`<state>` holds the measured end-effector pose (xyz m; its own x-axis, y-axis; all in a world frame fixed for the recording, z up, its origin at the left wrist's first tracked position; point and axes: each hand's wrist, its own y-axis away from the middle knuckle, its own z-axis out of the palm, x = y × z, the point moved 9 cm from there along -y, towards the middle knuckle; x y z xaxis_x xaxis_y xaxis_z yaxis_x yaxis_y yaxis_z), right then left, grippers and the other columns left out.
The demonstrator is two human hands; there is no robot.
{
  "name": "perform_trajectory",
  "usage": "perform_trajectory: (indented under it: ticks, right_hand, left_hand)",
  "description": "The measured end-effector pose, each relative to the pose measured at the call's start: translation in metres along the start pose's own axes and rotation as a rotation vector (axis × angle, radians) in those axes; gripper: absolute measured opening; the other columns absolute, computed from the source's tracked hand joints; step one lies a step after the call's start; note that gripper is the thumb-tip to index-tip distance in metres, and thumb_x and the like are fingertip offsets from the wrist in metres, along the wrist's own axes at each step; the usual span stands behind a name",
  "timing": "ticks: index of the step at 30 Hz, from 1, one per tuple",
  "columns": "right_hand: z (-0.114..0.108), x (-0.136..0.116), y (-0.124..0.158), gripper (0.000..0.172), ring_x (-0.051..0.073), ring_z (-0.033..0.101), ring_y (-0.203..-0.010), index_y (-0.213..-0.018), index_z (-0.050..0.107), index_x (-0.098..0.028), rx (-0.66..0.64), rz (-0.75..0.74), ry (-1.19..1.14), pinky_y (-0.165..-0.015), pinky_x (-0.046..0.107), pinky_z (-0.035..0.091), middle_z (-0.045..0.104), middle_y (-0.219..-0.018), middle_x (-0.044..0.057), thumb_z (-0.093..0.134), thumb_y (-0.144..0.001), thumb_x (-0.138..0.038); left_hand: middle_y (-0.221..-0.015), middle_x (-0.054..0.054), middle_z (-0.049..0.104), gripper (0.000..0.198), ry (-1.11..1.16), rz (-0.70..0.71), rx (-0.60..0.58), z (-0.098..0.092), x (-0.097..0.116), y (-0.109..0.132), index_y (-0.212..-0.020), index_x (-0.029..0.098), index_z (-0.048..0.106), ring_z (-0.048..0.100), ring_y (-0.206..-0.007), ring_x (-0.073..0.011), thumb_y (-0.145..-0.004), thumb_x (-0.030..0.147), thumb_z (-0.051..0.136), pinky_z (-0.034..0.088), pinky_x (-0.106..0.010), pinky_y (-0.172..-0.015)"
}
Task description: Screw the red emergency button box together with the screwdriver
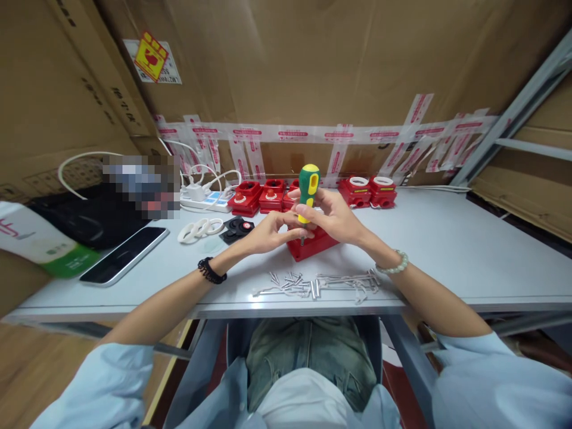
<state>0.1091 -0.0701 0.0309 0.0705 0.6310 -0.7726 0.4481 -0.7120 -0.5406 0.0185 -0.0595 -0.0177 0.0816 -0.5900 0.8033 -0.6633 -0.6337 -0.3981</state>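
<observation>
A screwdriver (309, 186) with a green and yellow handle stands nearly upright, its tip down on a red housing (315, 245). My right hand (336, 219) is closed around the lower part of the handle. Fingers of my left hand (272, 232) close about the screwdriver's shaft, just above the housing; partly hidden, they may also touch a screw. In front of the housing lie loose screws (292, 280) and several metal rods (342, 280) with white string.
Behind my hands stand several red housings (245, 199), two with white rings (383, 180). To the left are white rings (201, 229), black parts (236, 228), a power strip (210, 201), a phone (125, 256) and a green-white package (44, 241). Cardboard (313, 65) walls the back.
</observation>
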Motion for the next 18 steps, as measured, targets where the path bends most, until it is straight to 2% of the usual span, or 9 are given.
perform_trajectory:
  ticks: [4, 8, 12, 14, 18]
  right_hand:
    - [-0.003, -0.008, 0.000, 0.027, 0.012, 0.059, -0.075, -0.093, 0.066, -0.017, 0.043, -0.053, 0.045, -0.073, 0.030, 0.049, 0.066, -0.080, 0.000, 0.070, -0.082, -0.041]
    - [-0.006, -0.014, 0.000, 0.027, 0.013, 0.061, -0.077, -0.092, 0.067, -0.016, 0.095, -0.073, 0.060, -0.074, 0.031, 0.049, 0.069, -0.085, 0.001, 0.075, -0.077, -0.038]
    - [-0.009, -0.012, 0.000, 0.028, 0.014, 0.063, -0.081, -0.093, 0.069, -0.017, 0.126, -0.055, 0.075, -0.077, 0.032, 0.050, 0.071, -0.088, 0.001, 0.076, -0.076, -0.038]
    - [-0.008, -0.011, 0.000, 0.029, 0.014, 0.063, -0.081, -0.097, 0.069, -0.017, 0.120, -0.065, 0.052, -0.078, 0.031, 0.051, 0.072, -0.091, 0.002, 0.075, -0.077, -0.038]
    - [-0.008, -0.010, 0.000, 0.032, 0.014, 0.063, -0.079, -0.098, 0.070, -0.016, 0.134, -0.047, 0.051, -0.077, 0.032, 0.051, 0.072, -0.088, 0.002, 0.076, -0.076, -0.039]
  left_hand:
    - [-0.074, -0.005, 0.071, 0.025, 0.001, 0.001, 0.080, -0.004, -0.003, -0.005, -0.074, 0.014, 0.072, 0.061, -0.071, -0.0139, -0.077, 0.038, 0.078, 0.049, -0.028, -0.072]
    - [-0.064, 0.001, 0.064, 0.029, 0.022, 0.010, 0.187, -0.008, -0.003, -0.007, -0.070, 0.015, 0.068, 0.054, -0.061, -0.0108, -0.067, 0.038, 0.085, 0.045, -0.025, -0.061]
    - [-0.079, -0.002, 0.072, 0.021, -0.068, 0.062, 0.094, -0.006, 0.009, -0.002, -0.087, 0.017, 0.074, 0.060, -0.075, -0.0135, -0.080, 0.036, 0.076, 0.046, -0.026, -0.070]
    - [-0.083, -0.005, 0.074, 0.021, -0.060, 0.042, 0.057, -0.004, 0.010, -0.001, -0.085, 0.016, 0.075, 0.063, -0.079, -0.0152, -0.084, 0.037, 0.071, 0.048, -0.028, -0.076]
    - [-0.069, -0.003, 0.070, 0.028, -0.023, -0.001, 0.185, -0.010, 0.005, -0.004, -0.069, 0.015, 0.070, 0.060, -0.069, -0.0140, -0.072, 0.040, 0.082, 0.049, -0.028, -0.070]
